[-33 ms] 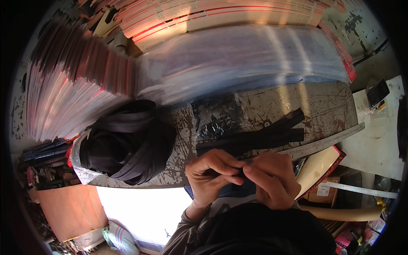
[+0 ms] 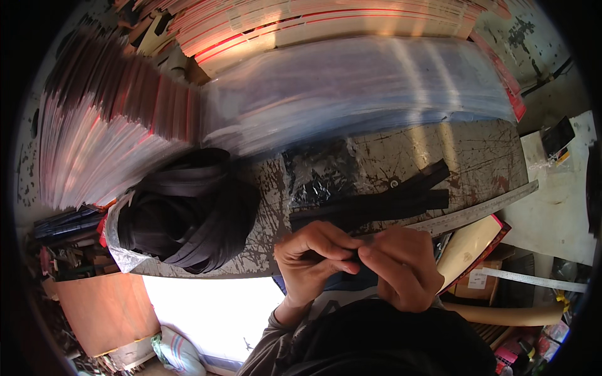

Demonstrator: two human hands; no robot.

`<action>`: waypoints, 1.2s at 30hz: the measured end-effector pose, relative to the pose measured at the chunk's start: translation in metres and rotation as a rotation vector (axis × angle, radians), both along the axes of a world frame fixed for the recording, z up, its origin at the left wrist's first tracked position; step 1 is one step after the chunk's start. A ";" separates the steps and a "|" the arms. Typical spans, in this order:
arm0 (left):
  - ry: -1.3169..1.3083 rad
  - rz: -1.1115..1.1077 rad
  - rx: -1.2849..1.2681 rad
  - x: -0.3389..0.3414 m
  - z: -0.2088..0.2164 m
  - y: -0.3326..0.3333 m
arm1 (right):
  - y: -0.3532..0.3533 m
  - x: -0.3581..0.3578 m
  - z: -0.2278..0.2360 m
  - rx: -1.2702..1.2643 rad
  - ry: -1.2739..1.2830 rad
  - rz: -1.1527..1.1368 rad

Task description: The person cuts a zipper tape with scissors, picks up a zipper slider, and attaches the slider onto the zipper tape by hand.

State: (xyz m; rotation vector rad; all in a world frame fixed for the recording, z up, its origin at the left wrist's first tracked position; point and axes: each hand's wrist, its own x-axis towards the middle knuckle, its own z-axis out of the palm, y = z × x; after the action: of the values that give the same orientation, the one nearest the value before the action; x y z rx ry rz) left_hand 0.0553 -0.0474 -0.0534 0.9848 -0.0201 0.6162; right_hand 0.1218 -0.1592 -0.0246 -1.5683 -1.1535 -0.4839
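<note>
My left hand [image 2: 313, 254] and my right hand [image 2: 406, 266] meet in front of my body at the table's near edge. Both are closed, thumb against fingers, and their fingertips pinch one small dark piece [image 2: 354, 255] between them. Most of that piece is covered by the fingers, so its kind cannot be made out. Just beyond the hands, several flat black strips that look like zipper tape [image 2: 382, 203] lie across the scratched table [image 2: 483, 156]. To the left sits a big loose coil of black zipper tape [image 2: 188, 219], partly in a clear plastic bag [image 2: 125, 250].
A clear plastic packet with black contents [image 2: 323, 172] lies behind the strips. A metal ruler [image 2: 480, 207] runs along the right edge. Clear plastic sheets [image 2: 351, 88] are piled at the back, and a tall stack of sleeved sheets [image 2: 113, 138] stands at the left.
</note>
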 end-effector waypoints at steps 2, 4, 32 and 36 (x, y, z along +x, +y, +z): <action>0.008 -0.009 -0.036 0.000 0.000 -0.004 | 0.003 -0.003 0.002 -0.015 -0.144 -0.125; -0.038 0.006 -0.157 0.003 -0.001 -0.008 | 0.008 -0.005 0.004 0.001 -0.162 -0.157; 0.129 -0.030 -0.364 0.009 -0.006 -0.008 | 0.008 0.007 -0.001 -0.179 -0.229 -0.099; 0.125 -0.047 -0.370 0.007 -0.002 -0.009 | 0.008 0.003 0.001 -0.186 -0.238 -0.132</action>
State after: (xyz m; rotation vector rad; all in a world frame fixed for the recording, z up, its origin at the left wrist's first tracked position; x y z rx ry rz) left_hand 0.0628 -0.0564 -0.0554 0.6598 0.1753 0.4917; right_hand 0.1252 -0.1517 -0.0234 -1.7920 -1.3094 -0.6809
